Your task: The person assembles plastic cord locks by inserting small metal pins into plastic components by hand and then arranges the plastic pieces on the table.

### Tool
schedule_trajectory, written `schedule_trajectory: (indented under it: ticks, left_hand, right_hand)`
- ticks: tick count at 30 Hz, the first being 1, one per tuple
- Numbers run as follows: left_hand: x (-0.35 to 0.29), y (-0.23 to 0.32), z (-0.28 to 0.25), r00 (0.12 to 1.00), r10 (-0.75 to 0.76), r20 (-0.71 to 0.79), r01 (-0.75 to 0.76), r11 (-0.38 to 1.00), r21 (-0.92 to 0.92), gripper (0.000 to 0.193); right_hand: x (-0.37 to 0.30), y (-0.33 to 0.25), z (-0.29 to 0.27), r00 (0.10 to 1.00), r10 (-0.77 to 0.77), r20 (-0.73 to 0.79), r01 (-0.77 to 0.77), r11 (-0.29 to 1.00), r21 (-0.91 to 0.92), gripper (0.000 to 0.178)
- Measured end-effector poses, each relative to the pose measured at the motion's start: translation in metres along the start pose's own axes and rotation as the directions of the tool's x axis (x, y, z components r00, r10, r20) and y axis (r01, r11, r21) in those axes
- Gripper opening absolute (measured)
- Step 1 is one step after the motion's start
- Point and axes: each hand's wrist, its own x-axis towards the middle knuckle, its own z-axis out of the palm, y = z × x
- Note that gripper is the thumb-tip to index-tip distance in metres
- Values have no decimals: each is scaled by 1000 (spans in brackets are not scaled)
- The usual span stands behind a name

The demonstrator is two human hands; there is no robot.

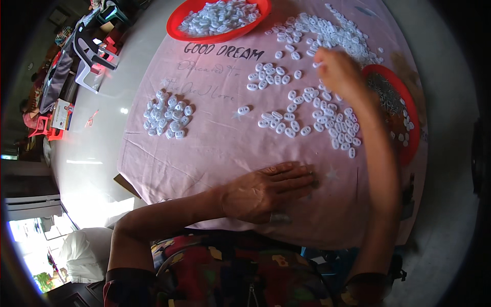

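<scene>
My left hand (pixel 266 190) lies palm down on the pink cloth near the table's front edge, fingers stretched out flat. A small greyish patch shows beside its thumb, too blurred to name. My right hand (pixel 338 74) reaches over the far right of the table with its fingers closed; what they hold, if anything, cannot be made out. Around it lie small white oval plastic pieces with two dark holes each. A loose spread of these pieces (pixel 327 33) is beyond the hand, a small cluster (pixel 268 75) to its left, and another group (pixel 337 123) nearer me.
A heaped cluster of white pieces (pixel 168 115) sits at the left, with a pair (pixel 243 110) nearer the middle. The red basin (pixel 176 28) at the back is full of them. Small metal parts fill a red tray (pixel 413 117) at the right. A plastic chair (pixel 89 56) stands beyond.
</scene>
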Motion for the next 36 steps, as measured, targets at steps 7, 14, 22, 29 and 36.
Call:
schedule_trajectory:
  ticks: [7,14,22,29,36]
  left_hand:
    - [1,-2,1,999,48,-16,-48,999,14,72]
    - [-5,-5,2,992,80,-94,-86,994,-61,75]
    - [-8,-11,7,985,115,-127,-129,986,-108,74]
    - [-10,-10,3,994,76,-76,-87,984,-156,70]
    - [-12,-12,7,987,106,-117,-117,988,-96,68]
  right_hand:
    - [11,65,-2,1000,22,8,-22,1000,-4,18]
    - [12,48,3,977,142,161,-151,988,42,34]
    - [10,31,-1,947,155,281,-200,970,141,37]
    - [16,29,12,894,240,379,-319,934,162,21]
    - [5,31,9,908,288,304,-366,899,240,13]
